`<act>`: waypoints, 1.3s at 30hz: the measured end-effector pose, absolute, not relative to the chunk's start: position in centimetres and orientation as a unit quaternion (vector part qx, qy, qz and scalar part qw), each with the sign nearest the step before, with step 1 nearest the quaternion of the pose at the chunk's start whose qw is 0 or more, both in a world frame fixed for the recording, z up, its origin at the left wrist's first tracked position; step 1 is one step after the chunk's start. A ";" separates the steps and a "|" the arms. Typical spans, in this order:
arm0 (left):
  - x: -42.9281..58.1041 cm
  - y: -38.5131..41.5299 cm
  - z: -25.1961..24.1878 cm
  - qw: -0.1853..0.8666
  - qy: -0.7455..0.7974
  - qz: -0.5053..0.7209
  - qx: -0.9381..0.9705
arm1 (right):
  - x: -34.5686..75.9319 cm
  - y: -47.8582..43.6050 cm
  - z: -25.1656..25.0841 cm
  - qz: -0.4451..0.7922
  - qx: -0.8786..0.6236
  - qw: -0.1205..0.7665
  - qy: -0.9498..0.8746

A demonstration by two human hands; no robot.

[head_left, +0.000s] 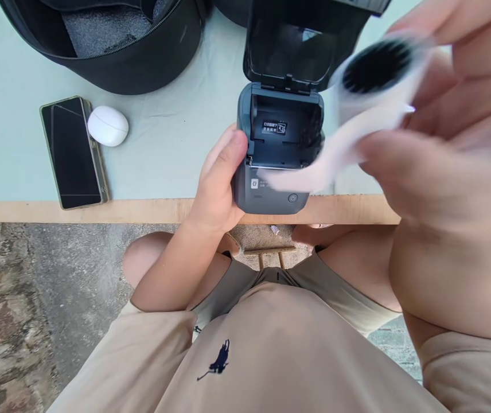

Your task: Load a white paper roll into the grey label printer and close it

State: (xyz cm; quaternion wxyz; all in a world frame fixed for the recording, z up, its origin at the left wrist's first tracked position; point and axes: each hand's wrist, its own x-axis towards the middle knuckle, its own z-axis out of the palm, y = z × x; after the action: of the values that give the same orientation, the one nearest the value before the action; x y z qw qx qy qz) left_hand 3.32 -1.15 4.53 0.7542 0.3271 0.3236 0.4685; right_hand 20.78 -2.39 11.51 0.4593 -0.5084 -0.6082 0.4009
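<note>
L hand (217, 183) is gripping small grey plastic label printer (271, 192) at table's (163, 149) near edge; R hand (426, 155) is pinching white paper roll (374, 80). Prob. loading; roll needs aligning w/ bay (282, 137).

We see what looks like an informal work spot at a home, perhaps in a yard or on a porch, though the narrow downward view leaves this uncertain. A plain table (99, 211) with a raw wooden edge is covered by a pale green cloth (172, 143). Below it lies a rough floor (34, 298) of worn concrete and stone. Personal things rest on the cloth: a phone (73, 152), a white pebble-shaped case (108, 125), an open black zip bag (142, 66) and a small grey label printer (277, 189).
</note>
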 end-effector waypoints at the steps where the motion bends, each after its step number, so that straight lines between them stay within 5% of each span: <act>1: 3.3 -1.1 4.6 0.758 0.316 0.473 0.317 | 21.1 -2.2 11.3 0.466 -0.494 0.502 -0.535; 5: 3.1 -0.7 4.9 0.786 0.282 0.476 0.277 | 21.7 -1.7 9.8 0.615 -0.489 0.495 -0.372; 11: 3.1 -0.6 5.1 0.783 0.294 0.471 0.280 | 21.5 -2.7 7.5 0.519 -0.510 0.498 -0.471; 20: 3.0 -0.7 5.1 0.776 0.310 0.472 0.282 | 21.8 -3.7 7.2 0.169 -0.606 0.289 -0.722; 35: 3.1 -0.8 5.3 0.761 0.337 0.465 0.302 | 21.9 -3.2 5.7 0.171 -0.619 0.246 -0.726; 39: 3.1 -0.8 5.1 0.760 0.328 0.472 0.303 | 22.4 -3.7 6.9 0.216 -0.551 0.315 -0.742</act>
State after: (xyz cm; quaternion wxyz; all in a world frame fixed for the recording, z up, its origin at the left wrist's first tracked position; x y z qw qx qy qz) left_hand 3.15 -0.79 5.12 0.7595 0.3034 0.3285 0.4724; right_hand 22.38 -3.72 6.87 0.3150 -0.5510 -0.7419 0.2163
